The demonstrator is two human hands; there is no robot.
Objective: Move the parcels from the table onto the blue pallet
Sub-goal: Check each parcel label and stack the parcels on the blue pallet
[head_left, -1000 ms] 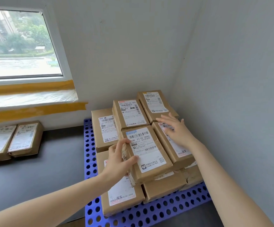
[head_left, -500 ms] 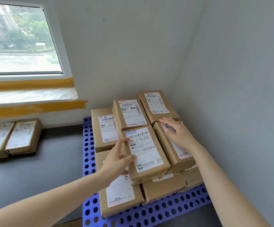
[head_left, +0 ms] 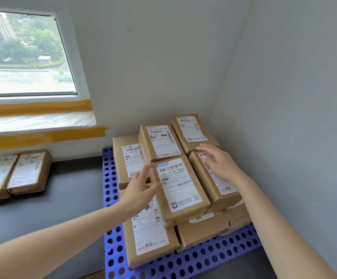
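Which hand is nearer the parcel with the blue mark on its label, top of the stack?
Left. The left hand is open right at that parcel's left edge. The right hand is open over the neighbouring parcel to its right, further off.

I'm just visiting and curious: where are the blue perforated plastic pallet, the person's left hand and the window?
Blue perforated plastic pallet point(head_left: 204, 262), head view, bare front strip.
Left hand point(head_left: 138, 191), head view, back of hand.
Window point(head_left: 22, 55), head view, glass pane.
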